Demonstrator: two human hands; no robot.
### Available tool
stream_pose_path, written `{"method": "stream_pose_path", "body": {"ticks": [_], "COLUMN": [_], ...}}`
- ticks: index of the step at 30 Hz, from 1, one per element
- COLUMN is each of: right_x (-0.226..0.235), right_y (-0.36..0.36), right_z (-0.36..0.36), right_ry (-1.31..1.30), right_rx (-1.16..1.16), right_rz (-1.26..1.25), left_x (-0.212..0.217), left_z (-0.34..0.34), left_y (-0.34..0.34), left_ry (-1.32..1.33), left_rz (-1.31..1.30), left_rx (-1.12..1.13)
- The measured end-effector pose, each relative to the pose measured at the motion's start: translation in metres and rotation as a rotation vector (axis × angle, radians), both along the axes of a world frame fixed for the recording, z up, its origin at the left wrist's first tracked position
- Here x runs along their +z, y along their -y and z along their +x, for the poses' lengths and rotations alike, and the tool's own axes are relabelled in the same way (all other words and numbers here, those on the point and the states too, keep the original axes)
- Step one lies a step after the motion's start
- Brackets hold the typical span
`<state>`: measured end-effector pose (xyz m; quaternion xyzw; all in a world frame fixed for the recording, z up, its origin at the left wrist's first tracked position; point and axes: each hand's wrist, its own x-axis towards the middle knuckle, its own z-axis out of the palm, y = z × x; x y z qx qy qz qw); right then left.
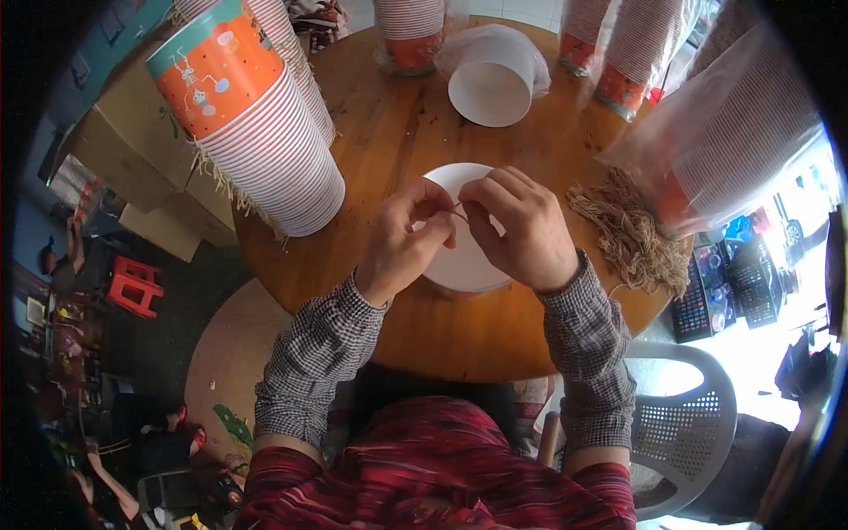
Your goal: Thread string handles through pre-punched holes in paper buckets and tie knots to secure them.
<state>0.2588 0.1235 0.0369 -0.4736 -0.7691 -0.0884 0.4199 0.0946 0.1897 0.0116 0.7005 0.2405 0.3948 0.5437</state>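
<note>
Both my hands meet over a white paper bucket [468, 271] near the middle of the round wooden table. My left hand [405, 237] is closed, its thumb and fingertips pinched together. Facing it, my right hand [523, 228] pinches too, fingers bent downward. A thin piece of string [458, 210] shows between the fingertips; most of it is hidden. Under the hands, the bucket's inside is partly covered from view. To the right lies a loose heap of tan strings [625, 231].
A tall stack of orange-and-white paper buckets [265, 146] stands at left, with strings hanging beside it. Bagged stacks [742, 124] fill the right side. Farther back, a white bucket [490, 95] lies in plastic. Around the table are a grey chair [680, 424], red stool [135, 285] and cardboard boxes [132, 146].
</note>
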Motion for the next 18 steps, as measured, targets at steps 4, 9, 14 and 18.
{"method": "stream_pose_path", "body": {"ticks": [4, 9, 14, 18], "right_x": [-0.002, -0.005, -0.006, -0.007], "right_y": [-0.003, 0.001, 0.007, 0.010], "right_z": [-0.004, -0.007, -0.003, 0.013], "right_ry": [0.059, 0.097, -0.003, -0.125], "right_rx": [0.004, -0.033, -0.186, -0.320], "right_rz": [0.120, 0.196, 0.325, 0.350], "left_x": [0.002, 0.006, -0.010, -0.010], "left_z": [0.001, -0.004, -0.016, -0.031], "left_y": [-0.001, 0.000, 0.003, 0.009], "left_ry": [-0.013, -0.106, -0.062, -0.162], "left_rz": [-0.041, 0.126, 0.327, 0.486], "left_rx": [-0.013, 0.032, 0.171, 0.194]}}
